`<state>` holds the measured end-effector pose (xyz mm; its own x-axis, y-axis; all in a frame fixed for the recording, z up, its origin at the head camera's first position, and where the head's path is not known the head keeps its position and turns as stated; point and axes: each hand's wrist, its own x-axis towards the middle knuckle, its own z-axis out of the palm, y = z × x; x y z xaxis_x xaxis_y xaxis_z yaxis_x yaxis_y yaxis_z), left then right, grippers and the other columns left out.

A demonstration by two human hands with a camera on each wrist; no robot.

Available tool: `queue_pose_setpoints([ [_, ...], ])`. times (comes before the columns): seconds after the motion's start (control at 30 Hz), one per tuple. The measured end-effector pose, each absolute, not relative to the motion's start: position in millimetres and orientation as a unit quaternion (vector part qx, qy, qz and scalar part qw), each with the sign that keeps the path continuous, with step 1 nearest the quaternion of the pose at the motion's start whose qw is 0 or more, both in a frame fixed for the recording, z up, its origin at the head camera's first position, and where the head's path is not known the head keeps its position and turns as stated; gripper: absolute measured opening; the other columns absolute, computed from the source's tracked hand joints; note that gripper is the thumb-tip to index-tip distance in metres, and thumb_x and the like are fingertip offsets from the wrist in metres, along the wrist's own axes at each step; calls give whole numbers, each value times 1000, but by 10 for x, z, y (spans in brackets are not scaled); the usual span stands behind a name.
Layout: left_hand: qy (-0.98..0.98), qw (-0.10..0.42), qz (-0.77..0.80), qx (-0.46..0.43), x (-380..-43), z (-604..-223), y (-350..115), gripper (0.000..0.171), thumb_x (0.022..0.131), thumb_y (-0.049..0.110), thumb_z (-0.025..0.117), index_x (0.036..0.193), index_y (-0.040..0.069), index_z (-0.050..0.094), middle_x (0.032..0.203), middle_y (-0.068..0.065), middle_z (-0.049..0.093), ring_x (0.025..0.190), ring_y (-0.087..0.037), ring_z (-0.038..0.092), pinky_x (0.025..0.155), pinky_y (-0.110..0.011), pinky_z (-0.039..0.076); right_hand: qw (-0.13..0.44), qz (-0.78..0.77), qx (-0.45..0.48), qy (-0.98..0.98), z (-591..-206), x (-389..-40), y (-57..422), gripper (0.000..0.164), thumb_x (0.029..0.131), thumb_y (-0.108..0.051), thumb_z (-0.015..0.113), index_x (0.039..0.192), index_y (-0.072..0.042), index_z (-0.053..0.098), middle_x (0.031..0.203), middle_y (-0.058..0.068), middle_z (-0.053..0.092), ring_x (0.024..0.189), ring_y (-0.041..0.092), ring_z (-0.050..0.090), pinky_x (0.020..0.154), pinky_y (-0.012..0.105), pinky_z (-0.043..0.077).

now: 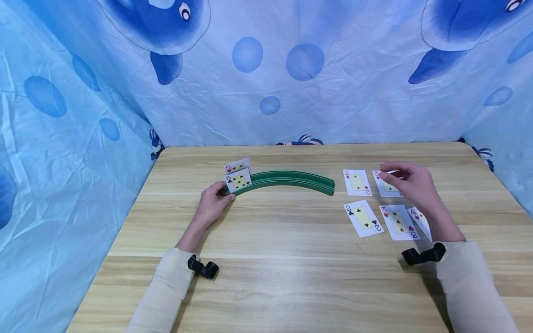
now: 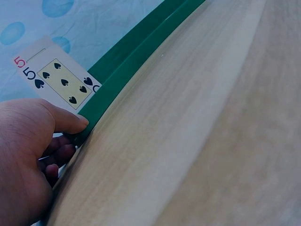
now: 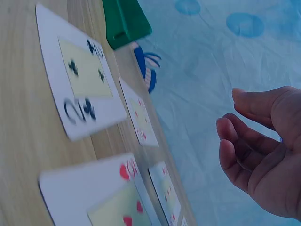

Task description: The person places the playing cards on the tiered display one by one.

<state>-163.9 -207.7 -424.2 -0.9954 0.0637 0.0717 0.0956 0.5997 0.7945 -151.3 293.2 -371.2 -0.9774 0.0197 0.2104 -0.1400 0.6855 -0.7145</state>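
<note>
My left hand (image 1: 211,203) pinches the left end of a curved green card holder (image 1: 291,178), its thumb on the front face in the left wrist view. Standing in that end are a five of spades (image 1: 239,180) and, behind it, a five of hearts (image 1: 237,165). Over on the right, my right hand (image 1: 416,185) hovers above a three of diamonds (image 1: 387,188) with loosely bent fingers and nothing held. Beside that card lies a two of diamonds (image 1: 356,182). Nearer me are a two of clubs (image 1: 363,218), a three of hearts (image 1: 399,222) and a partly hidden red four (image 1: 419,219).
The wooden table (image 1: 275,259) ends at a blue patterned curtain (image 1: 270,83) behind, with more curtain at both sides. Each wrist carries a black camera strap (image 1: 203,267). The right forearm covers part of the card area.
</note>
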Motion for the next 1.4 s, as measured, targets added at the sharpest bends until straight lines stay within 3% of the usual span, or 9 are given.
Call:
queue_pose_setpoints([
  [0.17,-895,19,-444,-43,-1635,-4242,-2077,45,92,6,68,133,-6,57,126,-26,63,111,-35,59,97,-45,48,100,383,13,-918,-3741,-1505,3083,39,98,-33,64,123,-5,68,96,-36,55,86,-15,50,72,3,41],
  [0.27,-896,19,-442,-44,-1633,-4243,-2079,44,92,6,67,133,-6,57,126,-26,64,110,-34,59,96,-44,48,98,376,0,-921,-3765,-1507,3167,40,98,-33,63,126,-5,67,107,-15,65,88,-17,48,75,1,38],
  [0.37,-897,21,-440,-46,-1632,-4245,-2079,44,92,7,67,133,-6,58,126,-25,64,109,-33,59,95,-43,48,90,369,-16,-925,-3793,-1514,3250,43,99,-36,61,129,-5,65,116,2,65,90,-16,46,76,0,37],
  [0.63,-894,17,-445,-42,-1627,-4246,-2073,44,92,7,67,133,-6,57,125,-25,63,109,-33,59,95,-42,47,78,359,-33,-929,-3878,-1506,3412,46,101,-37,57,134,-5,61,127,15,60,94,-10,42,77,8,36],
  [0.77,-895,17,-444,-41,-1630,-4241,-2074,44,92,7,67,133,-6,57,125,-25,63,109,-34,58,95,-43,47,54,351,-48,-934,-3930,-1524,3492,54,101,-42,54,141,-5,55,134,20,56,103,4,45,79,16,37],
  [0.97,-893,18,-447,-42,-1636,-4231,-2067,44,92,8,68,132,-6,58,126,-25,63,109,-33,58,95,-42,47,9,360,-65,-930,-4000,-1542,3629,69,100,-51,50,150,-3,42,144,28,45,122,39,43,86,36,38],
  [1.13,-894,18,-446,-39,-1631,-4222,-2072,43,92,7,68,132,-6,58,125,-25,64,109,-33,59,95,-42,47,-16,356,-68,-932,-4011,-1583,3712,74,100,-52,49,153,-2,35,148,32,39,129,49,36,92,57,39],
  [1.23,-895,18,-445,-39,-1632,-4220,-2073,43,92,7,68,132,-6,58,124,-25,64,108,-33,59,94,-42,47,-27,346,-64,-936,-3996,-1614,3754,74,100,-51,51,153,0,34,151,35,35,135,55,30,98,68,34],
  [1.4,-894,19,-445,-41,-1636,-4230,-2079,44,92,8,67,132,-6,58,125,-25,63,110,-34,59,95,-43,47,-53,321,-48,-944,-3979,-1664,3824,81,98,-53,55,151,3,34,154,39,26,138,62,24,103,73,27],
])
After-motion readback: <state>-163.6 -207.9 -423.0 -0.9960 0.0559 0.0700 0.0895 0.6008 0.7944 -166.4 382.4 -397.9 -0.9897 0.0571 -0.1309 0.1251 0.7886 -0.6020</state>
